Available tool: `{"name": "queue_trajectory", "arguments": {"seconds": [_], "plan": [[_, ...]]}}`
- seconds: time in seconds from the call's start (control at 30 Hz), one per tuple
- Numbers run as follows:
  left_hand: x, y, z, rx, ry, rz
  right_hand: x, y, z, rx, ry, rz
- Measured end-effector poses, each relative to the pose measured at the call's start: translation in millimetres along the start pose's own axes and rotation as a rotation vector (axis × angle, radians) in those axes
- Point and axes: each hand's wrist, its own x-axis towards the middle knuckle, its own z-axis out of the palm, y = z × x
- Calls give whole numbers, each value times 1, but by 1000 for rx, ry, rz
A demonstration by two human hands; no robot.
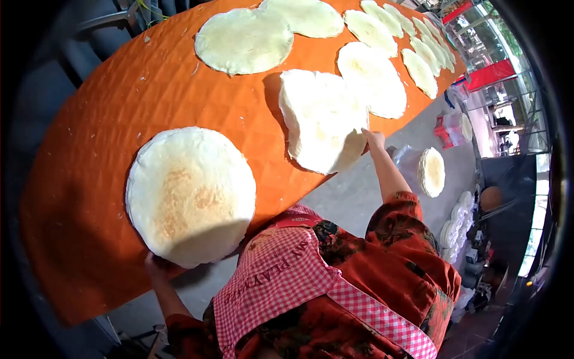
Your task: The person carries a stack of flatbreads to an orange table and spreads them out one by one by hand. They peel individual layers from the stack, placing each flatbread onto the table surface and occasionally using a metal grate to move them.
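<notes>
A thick round stack of flatbreads [191, 191], browned in patches on top, lies at the near left of the orange-covered table [119, 113]. My left hand [158, 265] is at its lower edge, with the fingers hidden beneath the bread. Further right, my right hand [374, 140] pinches the near edge of a pale, uneven flatbread [323, 119]. That bread's left side looks raised and casts a shadow on the cloth. Its right side overlaps or touches another round flatbread [372, 79].
Several thin flatbreads [244, 42] are spread along the table's far side and right end. On the floor to the right are a bagged stack of flatbreads [431, 172], a red stool [443, 131] and white wrapped bundles [457, 221]. A chair [104, 24] stands beyond the far-left edge.
</notes>
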Motion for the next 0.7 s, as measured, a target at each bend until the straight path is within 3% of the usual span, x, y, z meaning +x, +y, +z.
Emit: {"name": "queue_trajectory", "arguments": {"seconds": [0.03,0.07,0.17,0.23,0.3,0.33,0.37,0.4,0.43,0.47,0.5,0.53,0.57,0.63,0.7], "plan": [[-4,-2,13,7,-14,44,11,3,6,13,1,38],[-5,-2,22,9,-30,90,-28,-44,0,-178,10,206],[14,-8,-1,92,-47,121,4,-29,-4,55,-170,164],[17,-3,0,216,132,146,2,-56,4,113,-248,93],[11,-7,6,191,-4,224,-2,-81,3,58,-259,2],[4,-9,13,225,-49,296,-9,-98,4,38,-243,-130],[-3,-10,21,257,-94,372,-12,-128,6,-373,-149,-300],[-6,-10,24,289,-138,451,-57,-179,-8,-244,-178,-362],[1,-10,16,223,-107,343,-70,-211,-12,-224,-94,-706],[14,-10,1,163,-77,231,-50,-237,-8,-255,8,-861],[20,-8,-10,107,-47,115,-108,-293,-48,-337,-83,-756],[9,-5,5,109,-10,143,-90,-318,-58,-147,-141,-661],[9,-4,3,116,-52,136,-122,-340,-89,9,-66,-668],[12,-6,7,36,29,103,-115,-350,-129,344,-172,-670],[8,-9,11,-21,9,132,-46,-329,-150,562,-294,-450]]}}
